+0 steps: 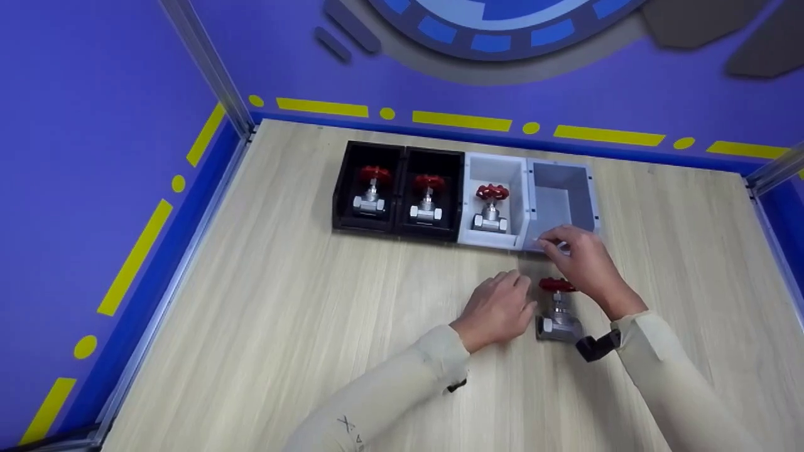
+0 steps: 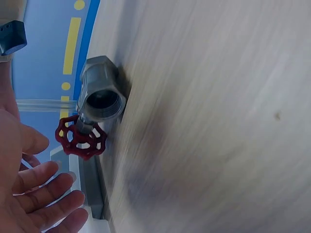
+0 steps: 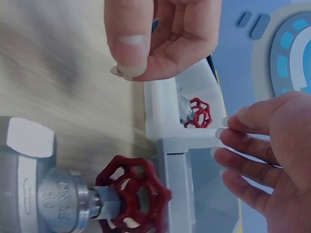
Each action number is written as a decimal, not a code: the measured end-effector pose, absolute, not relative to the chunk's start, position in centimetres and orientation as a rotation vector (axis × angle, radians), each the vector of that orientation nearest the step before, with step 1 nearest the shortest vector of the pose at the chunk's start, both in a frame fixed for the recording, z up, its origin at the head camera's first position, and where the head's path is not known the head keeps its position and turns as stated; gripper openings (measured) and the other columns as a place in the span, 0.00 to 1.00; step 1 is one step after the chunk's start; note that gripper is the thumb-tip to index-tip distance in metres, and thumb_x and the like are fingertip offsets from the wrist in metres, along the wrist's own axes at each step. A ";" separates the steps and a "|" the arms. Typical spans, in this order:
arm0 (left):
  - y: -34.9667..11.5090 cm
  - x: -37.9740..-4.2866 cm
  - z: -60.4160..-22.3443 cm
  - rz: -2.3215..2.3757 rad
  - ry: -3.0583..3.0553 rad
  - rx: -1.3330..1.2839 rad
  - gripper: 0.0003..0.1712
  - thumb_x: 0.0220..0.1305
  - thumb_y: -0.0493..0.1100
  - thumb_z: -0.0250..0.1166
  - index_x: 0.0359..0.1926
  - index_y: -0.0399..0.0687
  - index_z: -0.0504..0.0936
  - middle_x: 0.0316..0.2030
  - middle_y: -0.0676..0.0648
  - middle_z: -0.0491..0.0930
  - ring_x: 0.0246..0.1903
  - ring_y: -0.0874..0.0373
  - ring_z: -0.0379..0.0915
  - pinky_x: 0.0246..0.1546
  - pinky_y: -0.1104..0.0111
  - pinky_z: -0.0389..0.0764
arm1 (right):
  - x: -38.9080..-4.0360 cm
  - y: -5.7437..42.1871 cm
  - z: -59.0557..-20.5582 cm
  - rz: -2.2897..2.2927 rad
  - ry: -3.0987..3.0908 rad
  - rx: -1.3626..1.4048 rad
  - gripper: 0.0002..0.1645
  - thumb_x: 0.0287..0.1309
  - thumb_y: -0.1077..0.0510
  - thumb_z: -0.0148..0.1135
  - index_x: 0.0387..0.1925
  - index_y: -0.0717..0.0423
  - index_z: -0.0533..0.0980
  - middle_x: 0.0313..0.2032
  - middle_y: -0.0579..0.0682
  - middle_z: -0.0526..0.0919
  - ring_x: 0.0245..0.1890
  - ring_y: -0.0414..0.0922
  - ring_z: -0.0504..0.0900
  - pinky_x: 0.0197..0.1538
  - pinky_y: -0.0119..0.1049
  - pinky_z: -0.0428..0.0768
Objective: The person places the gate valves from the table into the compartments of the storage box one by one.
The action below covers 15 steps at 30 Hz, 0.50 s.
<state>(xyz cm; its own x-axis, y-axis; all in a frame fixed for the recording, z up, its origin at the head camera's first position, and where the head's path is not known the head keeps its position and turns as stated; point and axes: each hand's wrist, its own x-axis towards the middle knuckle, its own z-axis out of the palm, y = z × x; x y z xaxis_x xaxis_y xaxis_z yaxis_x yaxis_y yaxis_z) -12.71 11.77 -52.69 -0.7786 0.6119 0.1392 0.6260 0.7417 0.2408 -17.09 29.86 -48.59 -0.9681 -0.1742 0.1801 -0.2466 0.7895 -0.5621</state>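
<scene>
A metal gate valve [image 1: 558, 323] with a red handwheel stands upright on the table, in front of the grey bin [image 1: 556, 201]. To its left is my left hand [image 1: 496, 307], its fingers loosely bent and holding nothing; the left wrist view shows its thumb and fingertips apart. Above the handwheel, by the grey bin's front edge, hangs my right hand [image 1: 581, 260]. In the right wrist view its fingers [image 3: 248, 167] are spread and hold nothing. Whether it touches the bin, I cannot tell. The right hand partly covers the handwheel in the head view.
Left of the grey bin, a white bin [image 1: 490, 240] and two black bins [image 1: 364, 224] stand in the same row. Each holds one red-wheeled valve [image 1: 492, 210]. Blue walls [image 1: 301, 69] with yellow dashes border the wooden table [image 1: 282, 301].
</scene>
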 end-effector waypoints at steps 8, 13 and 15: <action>11.9 -12.1 -53.0 -0.444 -2.891 -1.085 0.13 0.69 0.54 0.52 0.41 0.53 0.76 0.35 0.56 0.75 0.32 0.61 0.74 0.33 0.70 0.75 | -16.4 30.7 -49.7 0.898 -2.837 0.350 0.06 0.60 0.61 0.63 0.36 0.58 0.84 0.35 0.51 0.86 0.34 0.41 0.80 0.39 0.28 0.80; 12.0 -11.6 -53.3 -0.466 -2.872 -1.175 0.10 0.68 0.52 0.53 0.39 0.54 0.77 0.34 0.57 0.76 0.31 0.63 0.74 0.31 0.71 0.75 | -16.0 31.4 -50.3 0.968 -2.918 0.301 0.09 0.61 0.56 0.63 0.38 0.56 0.84 0.38 0.52 0.86 0.39 0.46 0.83 0.44 0.43 0.82; 12.0 -11.4 -53.5 -0.479 -2.877 -1.207 0.09 0.68 0.52 0.54 0.39 0.55 0.76 0.34 0.57 0.76 0.32 0.64 0.73 0.31 0.72 0.74 | -15.8 31.6 -50.5 0.999 -2.962 0.305 0.10 0.62 0.55 0.63 0.40 0.56 0.83 0.39 0.53 0.86 0.41 0.49 0.84 0.46 0.50 0.81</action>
<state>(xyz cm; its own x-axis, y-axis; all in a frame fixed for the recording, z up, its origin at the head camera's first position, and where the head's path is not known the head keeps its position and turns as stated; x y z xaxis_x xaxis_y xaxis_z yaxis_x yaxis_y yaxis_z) -11.40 12.00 -53.50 -0.7073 0.6994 0.1024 0.6949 0.6614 0.2823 -15.81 31.56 -50.53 -0.9811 -0.1831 0.0623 -0.1835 0.7789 -0.5997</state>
